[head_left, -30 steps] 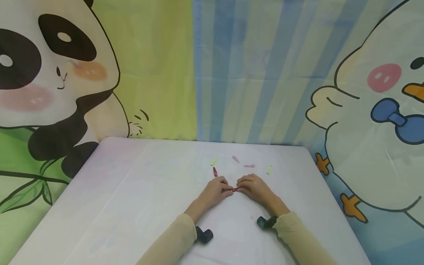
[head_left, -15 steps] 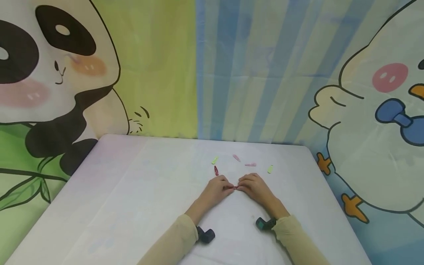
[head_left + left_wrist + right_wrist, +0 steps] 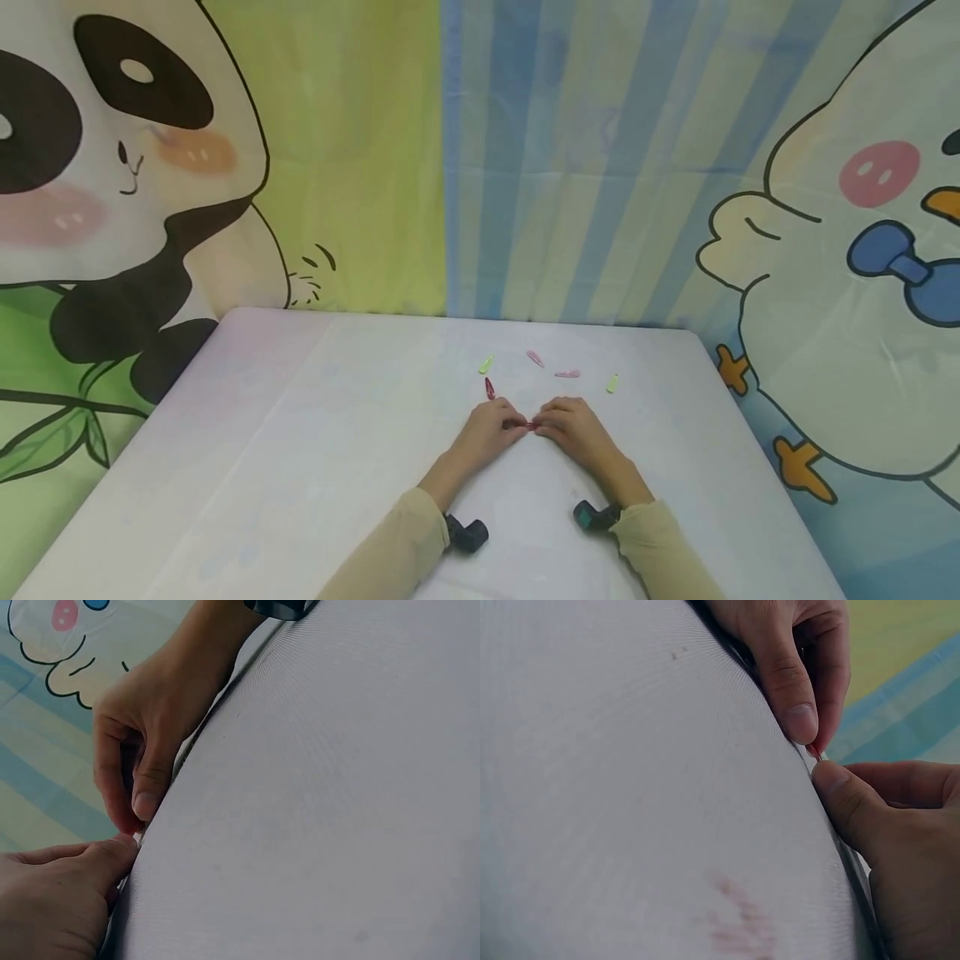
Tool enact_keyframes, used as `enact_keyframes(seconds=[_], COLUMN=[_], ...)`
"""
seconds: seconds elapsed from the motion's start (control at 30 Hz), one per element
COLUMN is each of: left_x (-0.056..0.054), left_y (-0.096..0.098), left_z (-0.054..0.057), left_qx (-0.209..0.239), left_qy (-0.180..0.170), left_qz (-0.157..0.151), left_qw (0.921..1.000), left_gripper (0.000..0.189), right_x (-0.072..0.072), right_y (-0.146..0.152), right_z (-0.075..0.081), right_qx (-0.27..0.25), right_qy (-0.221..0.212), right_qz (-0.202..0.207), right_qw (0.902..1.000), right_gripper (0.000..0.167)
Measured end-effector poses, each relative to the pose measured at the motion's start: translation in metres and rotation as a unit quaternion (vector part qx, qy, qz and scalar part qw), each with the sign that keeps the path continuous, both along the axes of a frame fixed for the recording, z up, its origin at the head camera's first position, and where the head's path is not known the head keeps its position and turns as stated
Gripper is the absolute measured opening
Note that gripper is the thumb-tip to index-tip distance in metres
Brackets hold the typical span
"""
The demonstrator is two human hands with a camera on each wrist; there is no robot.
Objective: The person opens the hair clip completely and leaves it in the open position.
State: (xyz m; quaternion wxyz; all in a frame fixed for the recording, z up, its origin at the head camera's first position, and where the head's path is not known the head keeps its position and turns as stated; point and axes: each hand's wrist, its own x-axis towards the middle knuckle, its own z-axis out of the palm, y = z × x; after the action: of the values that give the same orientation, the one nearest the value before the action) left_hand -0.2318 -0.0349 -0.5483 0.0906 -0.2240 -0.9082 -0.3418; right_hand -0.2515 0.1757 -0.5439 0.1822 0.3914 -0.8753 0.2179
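Note:
A small red hair clip is held between both hands near the middle of the table. My left hand pinches its left end, and my right hand pinches the other end. Most of the clip is hidden behind the fingertips; a red bit of the clip shows between them in the right wrist view. The left wrist view has the right hand above and the left hand below, their tips nearly meeting. Just beyond the left hand lies another red hair clip.
Farther back on the white table lie a green clip, two pink clips, one slanted and one flat across, and a second green clip at the right. A cartoon-printed curtain hangs behind the table.
The right hand has shifted slightly left, toward the left hand. Both hands keep pinching the red hair clip, and the other clips stay where they were.

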Motion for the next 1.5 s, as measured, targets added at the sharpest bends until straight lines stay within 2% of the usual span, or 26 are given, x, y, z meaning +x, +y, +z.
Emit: enact_keyframes(seconds=[0.2,0.4,0.53,0.7,0.87,1.03,1.23,1.37,1.5], left_x=[0.004,0.005,0.002,0.001,0.002,0.002,0.000,-0.002,-0.004], left_y=[0.003,-0.001,-0.004,-0.007,-0.007,-0.009,-0.012,-0.013,-0.013], left_z=[-0.005,-0.003,-0.002,0.000,0.001,-0.001,0.003,0.004,0.001], left_qx=[0.028,0.039,0.035,0.030,0.078,0.130,0.191,0.216,0.243], left_qy=[0.009,0.011,0.018,0.019,0.004,-0.010,-0.033,-0.064,-0.103], left_qz=[-0.008,-0.001,0.000,0.000,0.004,0.018,0.042,0.063,0.086], left_qw=[0.9995,0.9992,0.9992,0.9994,0.9969,0.9913,0.9802,0.9724,0.9608], left_gripper=[0.013,0.012,0.011,0.012,0.011,0.010,0.012,0.014,0.015], right_x=[0.010,0.010,0.008,0.010,0.014,0.017,0.014,0.011,0.007], right_y=[0.003,-0.001,-0.005,-0.008,-0.009,-0.015,-0.029,-0.033,-0.033], right_z=[0.002,0.002,0.001,0.002,0.002,0.001,0.004,0.006,0.011], right_qx=[-0.011,-0.010,-0.021,-0.060,-0.089,-0.154,-0.225,-0.224,-0.213], right_qy=[0.037,0.049,0.033,-0.015,-0.065,-0.107,-0.180,-0.228,-0.277], right_qz=[-0.005,-0.021,-0.035,-0.077,-0.104,-0.132,-0.168,-0.192,-0.206], right_qw=[0.9992,0.9985,0.9986,0.9951,0.9884,0.9735,0.9428,0.9280,0.9141], right_gripper=[0.014,0.012,0.009,0.006,0.005,0.008,0.010,0.011,0.010])
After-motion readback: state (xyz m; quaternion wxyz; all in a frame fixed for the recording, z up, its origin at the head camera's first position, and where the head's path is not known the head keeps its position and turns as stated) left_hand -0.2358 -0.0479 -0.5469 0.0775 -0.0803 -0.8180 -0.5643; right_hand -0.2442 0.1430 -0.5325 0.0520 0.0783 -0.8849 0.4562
